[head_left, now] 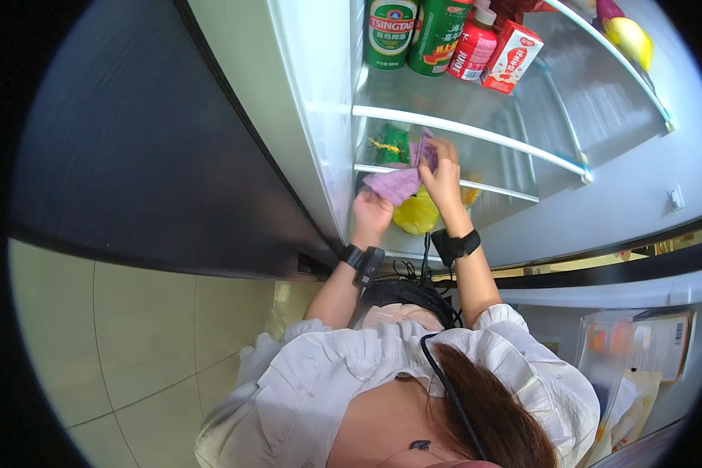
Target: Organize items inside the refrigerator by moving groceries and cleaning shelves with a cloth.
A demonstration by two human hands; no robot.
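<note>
Inside an open refrigerator, my left hand (374,212) holds the near-left end of a purple cloth (393,186), palm turned up. My right hand (443,174) grips the cloth's other part between thumb and fingers, at the front edge of a glass shelf (491,189). Below and between my hands sits a yellow plastic bag (416,213). Behind the cloth, on the shelf, is a green package (391,145) with yellow markings. Each wrist wears a black strap with a device.
Green beer cans (391,35), a red juice bottle (472,50) and a red-and-white drink carton (512,57) stand on an upper shelf. A white shelf edge (474,136) crosses above my hands. The refrigerator wall (322,117) is close on the left; a loaded door bin (608,351) is at right.
</note>
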